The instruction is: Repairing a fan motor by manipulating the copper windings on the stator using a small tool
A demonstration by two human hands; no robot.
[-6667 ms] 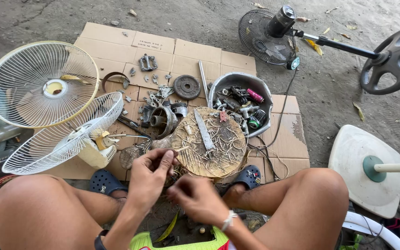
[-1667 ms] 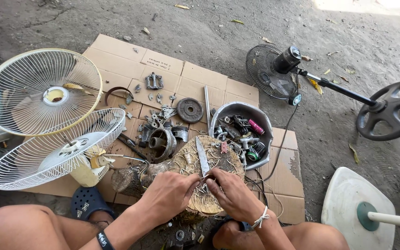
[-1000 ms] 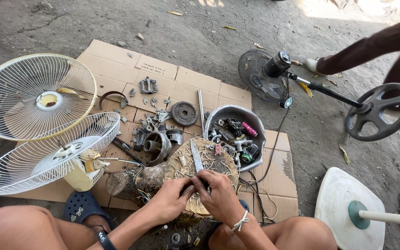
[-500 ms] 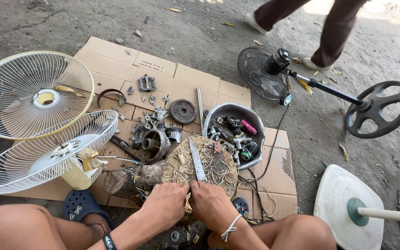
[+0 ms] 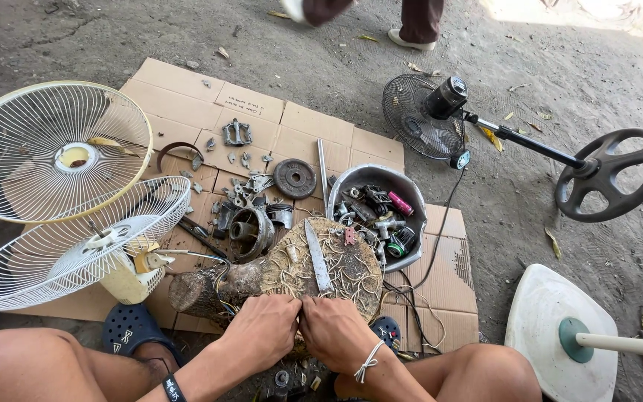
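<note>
My left hand (image 5: 263,332) and my right hand (image 5: 334,332) are pressed together at the near edge of a round wooden stump (image 5: 344,272), fingers curled downward over something small that I cannot make out. A knife (image 5: 318,254) lies flat on the stump top among thin wire strands. A second log (image 5: 201,290) lies on its side to the left of the stump, close to my left hand. My bare knees frame the bottom of the view.
Flattened cardboard (image 5: 277,126) carries loose fan motor parts (image 5: 251,227) and a metal bowl (image 5: 347,182) of tools. Two white fan guards (image 5: 53,152) lie left. A black stand fan (image 5: 440,112) lies right, near a white fan base (image 5: 563,335). A person's legs (image 5: 418,18) pass behind.
My hands came down from the stump top to its near edge and closed together. The other person walked from the right across the back.
</note>
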